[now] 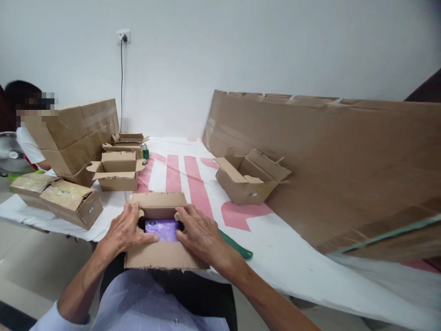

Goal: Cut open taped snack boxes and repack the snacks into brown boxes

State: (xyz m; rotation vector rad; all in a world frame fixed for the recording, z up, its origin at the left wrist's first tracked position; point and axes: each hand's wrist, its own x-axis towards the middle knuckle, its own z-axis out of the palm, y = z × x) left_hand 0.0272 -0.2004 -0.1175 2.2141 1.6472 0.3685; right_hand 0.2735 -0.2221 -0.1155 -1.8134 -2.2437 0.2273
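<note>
An open cardboard box (161,257) sits at the table's near edge in front of my body, its front flap folded toward me and its back flap raised. Inside lies a purple package (164,230) with a small dark round mark. My left hand (124,232) grips the box's left side, its thumb reaching over the purple package. On the opposite side, my right hand (199,232) is closed around the right edge, fingers bent at the small side flap. A green curved handle (237,244) sticks out beyond my right wrist; the rest of it is hidden.
Open boxes stand at left (119,184) and right (246,191). Closed boxes (74,202) lie at the left edge, before a box stack (77,131). A large cardboard sheet (327,161) leans along the right. Behind the stack is another person (29,142).
</note>
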